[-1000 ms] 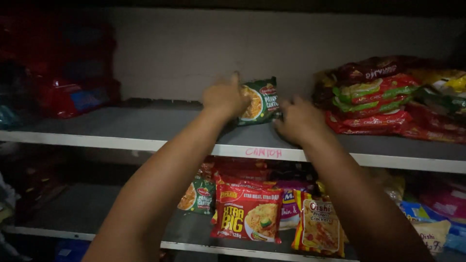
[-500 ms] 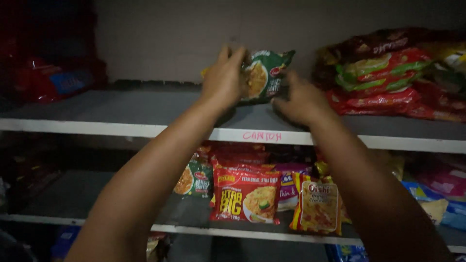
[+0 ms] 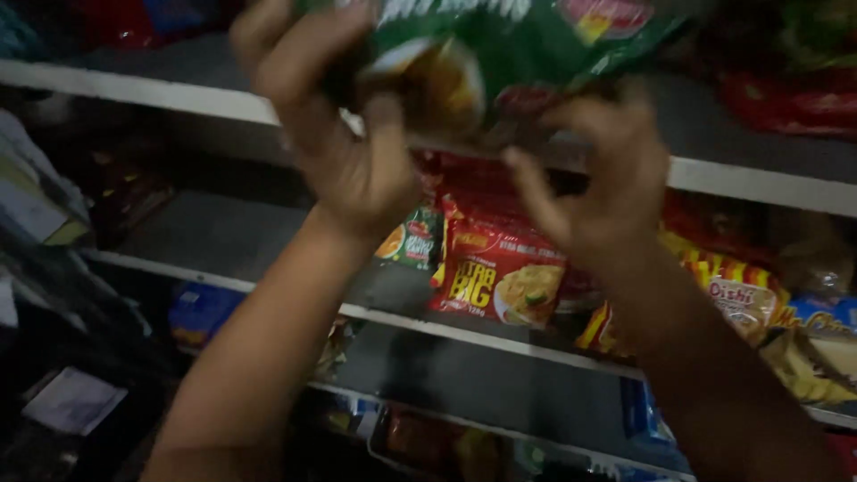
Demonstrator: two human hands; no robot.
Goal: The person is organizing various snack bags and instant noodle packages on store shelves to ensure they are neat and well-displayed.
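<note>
While both your arms reach up in front of the shelves, your left hand (image 3: pixel 344 134) and your right hand (image 3: pixel 598 192) hold one green noodle packet (image 3: pixel 527 45) between them, close to the camera and at the top edge of the view. The packet is blurred and partly cut off by the frame, so only its lower part shows, with a picture of noodles on the front. Your left hand's fingers (image 3: pixel 268 36) curl around the packet's left end, thumb pressed up against its underside. Your right hand's fingers (image 3: pixel 536 192) are spread and bent, tips pushed up into the packet's bottom edge; the grip there looks looser, though the hand clearly touches it.

The packet hangs in the air in front of the upper shelf (image 3: pixel 759 183), not resting on it. Behind it on that shelf, at the right, lie dim red packets (image 3: pixel 794 98).

Below your hands, the middle shelf (image 3: pixel 250 236) carries a red noodle packet (image 3: pixel 495 277) standing upright, just between your two forearms. A smaller green packet (image 3: pixel 411 243) stands beside it to the left, partly hidden by your left wrist. To the right stands a yellow and red cracker bag (image 3: pixel 736 299), and further right more bags crowd together, too dark to tell apart.

On the lower shelf a blue packet (image 3: pixel 196 308) lies at the left. The far left side is dark clutter.
</note>
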